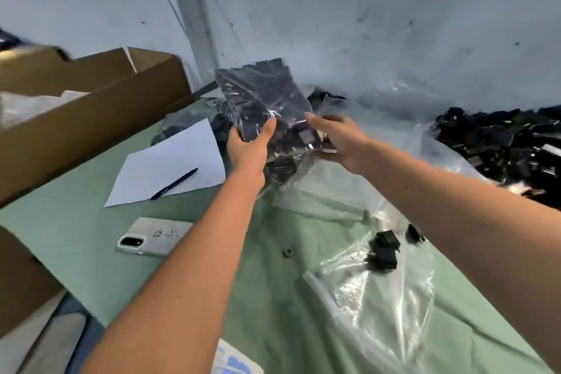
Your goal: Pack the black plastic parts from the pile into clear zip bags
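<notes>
A filled zip bag point(267, 106) of black plastic parts is held up at 12 o'clock over the tabletop point(76, 231). The left hand point(249, 146) grasps its lower edge; the right hand point(337, 136) pinches the other side. The pile point(498, 146) lies at 2 o'clock. The bag looks full, so sealing and setting aside seem next.

text: none legible | phone point(154, 237) back: scribble, unreadable
</notes>
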The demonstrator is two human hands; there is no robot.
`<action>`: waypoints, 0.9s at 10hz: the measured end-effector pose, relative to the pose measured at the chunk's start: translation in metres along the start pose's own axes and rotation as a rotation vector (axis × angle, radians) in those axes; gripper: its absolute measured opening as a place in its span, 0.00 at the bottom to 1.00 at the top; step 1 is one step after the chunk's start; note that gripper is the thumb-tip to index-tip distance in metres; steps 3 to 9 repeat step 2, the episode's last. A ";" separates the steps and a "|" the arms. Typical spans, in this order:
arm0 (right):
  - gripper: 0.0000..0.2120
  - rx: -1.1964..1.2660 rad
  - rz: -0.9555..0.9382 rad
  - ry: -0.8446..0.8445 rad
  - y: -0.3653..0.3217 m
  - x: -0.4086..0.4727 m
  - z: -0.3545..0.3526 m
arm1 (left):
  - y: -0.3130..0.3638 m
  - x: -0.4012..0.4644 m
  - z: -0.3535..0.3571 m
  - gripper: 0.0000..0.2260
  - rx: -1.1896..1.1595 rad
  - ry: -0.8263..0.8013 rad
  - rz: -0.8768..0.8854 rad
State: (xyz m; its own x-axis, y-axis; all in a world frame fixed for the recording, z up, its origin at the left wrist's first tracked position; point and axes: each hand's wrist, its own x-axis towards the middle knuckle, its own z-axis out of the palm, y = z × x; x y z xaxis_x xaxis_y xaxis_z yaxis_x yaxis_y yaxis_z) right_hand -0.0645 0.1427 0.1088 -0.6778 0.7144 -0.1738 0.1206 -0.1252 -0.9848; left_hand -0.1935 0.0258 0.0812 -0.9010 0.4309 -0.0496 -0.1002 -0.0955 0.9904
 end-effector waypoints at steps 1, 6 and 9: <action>0.23 0.042 0.017 0.001 0.011 0.015 0.016 | -0.015 0.042 -0.005 0.29 0.171 -0.030 -0.097; 0.24 0.078 0.098 0.063 0.036 -0.009 0.016 | -0.030 0.041 -0.004 0.28 0.252 -0.004 -0.194; 0.24 0.078 0.098 0.063 0.036 -0.009 0.016 | -0.030 0.041 -0.004 0.28 0.252 -0.004 -0.194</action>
